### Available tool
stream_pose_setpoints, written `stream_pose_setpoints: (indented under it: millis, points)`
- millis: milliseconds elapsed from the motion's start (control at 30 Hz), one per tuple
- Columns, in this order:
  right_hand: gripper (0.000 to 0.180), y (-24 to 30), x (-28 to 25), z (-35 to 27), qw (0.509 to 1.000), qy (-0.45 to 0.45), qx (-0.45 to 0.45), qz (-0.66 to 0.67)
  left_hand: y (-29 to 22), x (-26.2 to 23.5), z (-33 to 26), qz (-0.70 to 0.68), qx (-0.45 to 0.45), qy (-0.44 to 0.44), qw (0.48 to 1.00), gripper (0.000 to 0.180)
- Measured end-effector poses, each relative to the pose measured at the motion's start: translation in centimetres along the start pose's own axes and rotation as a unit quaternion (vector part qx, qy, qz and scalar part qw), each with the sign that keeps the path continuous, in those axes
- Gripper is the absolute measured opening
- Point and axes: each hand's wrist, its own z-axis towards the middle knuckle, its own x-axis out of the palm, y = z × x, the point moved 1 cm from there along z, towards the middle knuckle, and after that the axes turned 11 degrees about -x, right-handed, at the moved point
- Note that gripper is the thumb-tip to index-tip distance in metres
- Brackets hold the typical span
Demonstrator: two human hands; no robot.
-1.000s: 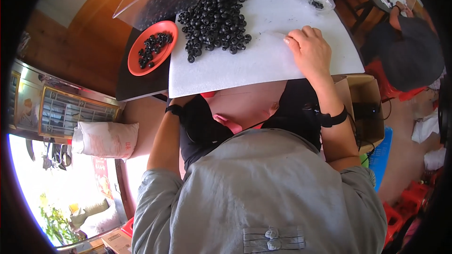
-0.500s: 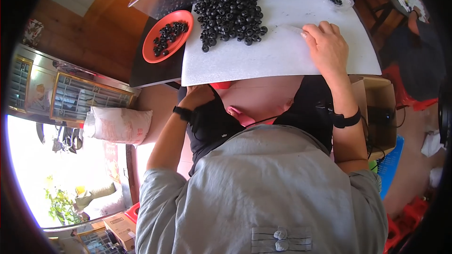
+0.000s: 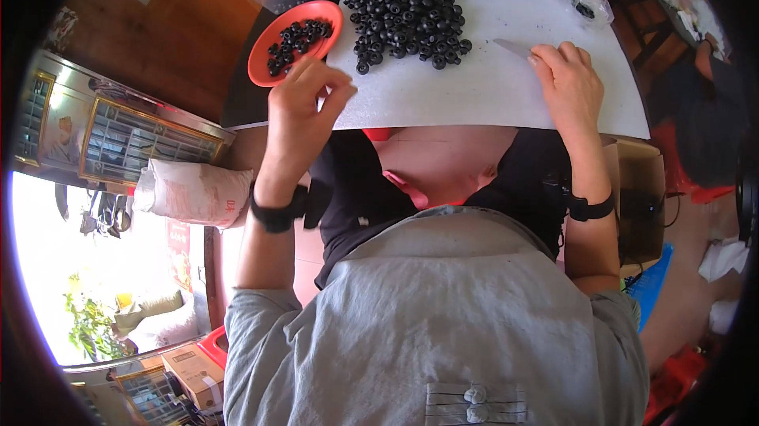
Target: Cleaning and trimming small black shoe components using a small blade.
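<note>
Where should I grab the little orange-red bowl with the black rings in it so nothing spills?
Pinch the orange-red bowl by its bare rim on the side nearest the left hand, coming from that side. The rim is raised and thin, the black rings lie inside, and the white sheet and the big pile of black rings crowd the other side.

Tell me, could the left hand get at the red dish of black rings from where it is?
Probably yes. The left hand hovers right beside the red dish, fingers loosely curled and seemingly empty. Nothing lies between them, and the dish's open top faces the hand.
</note>
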Motion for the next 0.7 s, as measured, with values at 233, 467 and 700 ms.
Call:
stream_pose_setpoints:
  millis: [233, 467, 700]
  points:
    - [0.009, -0.4, -0.1, -0.1, 1.0, 0.001, 0.004, -0.004, 4.0, 4.8, 2.2, 0.132, 0.072, -0.04, 0.988, 0.027]
    - [0.009, -0.2, 0.0, 0.0, 1.0, 0.001, -0.008, -0.012, 4.6, 6.0, 2.9, 0.196, 0.064, -0.077, 0.976, 0.02]
    - [0.01, 1.9, -2.8, 0.2, 0.999, 0.022, -0.027, 0.035, 3.1, 6.2, 1.6, 0.176, 0.115, -0.1, 0.973, 0.015]
